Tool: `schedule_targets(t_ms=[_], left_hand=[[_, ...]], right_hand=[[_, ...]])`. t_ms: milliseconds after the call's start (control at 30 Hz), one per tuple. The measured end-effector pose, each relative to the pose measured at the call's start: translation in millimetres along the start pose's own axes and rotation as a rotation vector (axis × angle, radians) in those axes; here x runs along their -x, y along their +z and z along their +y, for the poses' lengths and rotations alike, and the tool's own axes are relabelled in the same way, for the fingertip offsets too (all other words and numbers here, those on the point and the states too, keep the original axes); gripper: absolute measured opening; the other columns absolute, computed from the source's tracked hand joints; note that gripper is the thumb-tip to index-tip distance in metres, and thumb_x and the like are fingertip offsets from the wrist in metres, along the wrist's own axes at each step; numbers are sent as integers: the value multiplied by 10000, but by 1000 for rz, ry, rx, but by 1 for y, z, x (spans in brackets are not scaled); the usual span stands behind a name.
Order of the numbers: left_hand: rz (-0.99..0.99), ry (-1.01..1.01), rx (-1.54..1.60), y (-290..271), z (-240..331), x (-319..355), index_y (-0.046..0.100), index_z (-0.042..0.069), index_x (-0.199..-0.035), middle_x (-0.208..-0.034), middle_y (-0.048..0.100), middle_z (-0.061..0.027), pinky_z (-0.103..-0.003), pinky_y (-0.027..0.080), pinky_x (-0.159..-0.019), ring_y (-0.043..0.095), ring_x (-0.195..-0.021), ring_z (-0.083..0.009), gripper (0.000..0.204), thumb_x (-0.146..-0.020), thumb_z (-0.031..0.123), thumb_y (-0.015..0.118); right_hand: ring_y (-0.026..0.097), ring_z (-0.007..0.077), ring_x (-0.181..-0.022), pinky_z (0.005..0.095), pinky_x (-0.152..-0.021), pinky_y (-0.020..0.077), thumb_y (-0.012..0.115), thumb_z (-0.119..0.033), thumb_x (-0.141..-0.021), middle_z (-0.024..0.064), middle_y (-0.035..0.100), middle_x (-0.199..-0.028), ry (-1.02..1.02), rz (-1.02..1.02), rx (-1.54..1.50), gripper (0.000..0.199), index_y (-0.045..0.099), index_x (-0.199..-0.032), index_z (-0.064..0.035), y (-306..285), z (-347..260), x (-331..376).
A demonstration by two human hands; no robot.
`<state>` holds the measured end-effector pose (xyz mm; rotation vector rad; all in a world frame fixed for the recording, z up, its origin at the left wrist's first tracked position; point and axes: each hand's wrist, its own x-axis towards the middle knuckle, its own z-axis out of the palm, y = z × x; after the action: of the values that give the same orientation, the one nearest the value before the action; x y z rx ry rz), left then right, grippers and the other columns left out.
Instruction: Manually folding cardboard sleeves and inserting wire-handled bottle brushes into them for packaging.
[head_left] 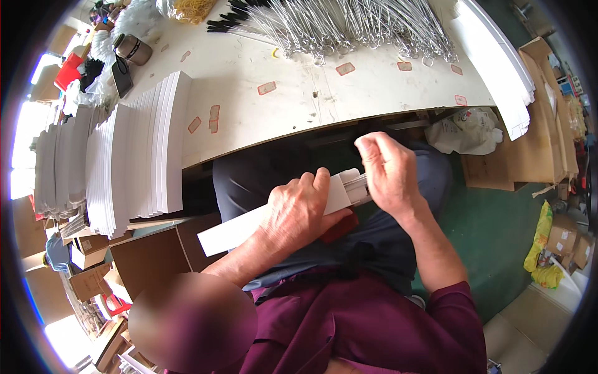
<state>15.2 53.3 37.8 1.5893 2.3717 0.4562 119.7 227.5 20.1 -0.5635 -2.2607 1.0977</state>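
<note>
My left hand [298,206] is wrapped round a long, narrow white box [233,233] held slantwise above my lap. The box's right end is open, and pale and metallic-looking pieces [356,188] stick out of it; their kind is hard to make out. Right beside that end is my right hand [392,174], its fingers curled and pressed together. What they pinch, if anything, is hidden. Under the box, by my left thumb, a dark red object [341,227] shows in part.
On the white table [249,124], flat white boxes [149,149] stand in rows at left. Many thin wire rods with ring ends [349,31] lie at the back. More white boxes [498,68] lie at right. A bottle [132,48], phone [122,76], plastic bag [464,131] and cardboard box [542,118] are around.
</note>
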Motion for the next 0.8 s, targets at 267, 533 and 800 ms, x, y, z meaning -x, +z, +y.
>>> schedule_targets(t_ms=[267, 533, 800], left_hand=[[-16, -160, 157, -3, -19, 10, 632, 6, -1153, -916, 719, -165, -428, 605, -697, 746, -832, -331, 673, -747, 475, 893], [51, -16, 79, 26, -6, 20, 633, -2, -1119, -815, 693, -136, -420, 597, -591, 734, -708, -288, 618, -767, 443, 877], [181, -14, 38, 24, -25, 25, 609, -34, -1168, -804, 662, -137, -395, 603, -562, 730, -691, -283, 617, -781, 367, 875]], right_hand=[[599, 86, -763, 282, -686, 496, 590, -263, -1089, 50, 709, -866, 195, -211, -422, 308, 689, -1009, 18, -7, 6, 9], [682, 145, -804, 297, -770, 542, 538, -201, -1109, 80, 719, -874, 232, -45, -594, 274, 663, -990, 12, 52, 5, 30], [717, 163, -999, 307, -873, 562, 615, -114, -1059, 138, 746, -1093, 271, -55, -650, 236, 647, -1248, 24, 45, -3, 48]])
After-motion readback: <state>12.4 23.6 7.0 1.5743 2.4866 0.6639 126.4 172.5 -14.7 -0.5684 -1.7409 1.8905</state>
